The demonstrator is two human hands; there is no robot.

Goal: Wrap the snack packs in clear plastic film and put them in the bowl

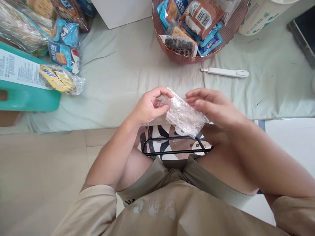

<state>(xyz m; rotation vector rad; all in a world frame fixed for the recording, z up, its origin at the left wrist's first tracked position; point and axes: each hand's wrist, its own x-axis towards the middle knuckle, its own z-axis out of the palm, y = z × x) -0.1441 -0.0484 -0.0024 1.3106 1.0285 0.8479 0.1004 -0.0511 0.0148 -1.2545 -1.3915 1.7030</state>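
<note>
A crumpled clear plastic wrapper (183, 115) is held between both hands at the middle of the view. My left hand (149, 106) pinches its left end with thumb and fingers closed on it. My right hand (214, 106) lies against its right side, fingers bent over the top edge and pressed on the plastic. Below the wrapper, between my knees, stands a patterned bin with a black wire frame (176, 146).
A pink bowl (222, 36) of wrapped snacks sits at the back centre. A white slim tool (225, 72) lies in front of it on the pale green cloth (118, 78). Snack packets (62, 78) and a teal box (27, 96) lie at the left.
</note>
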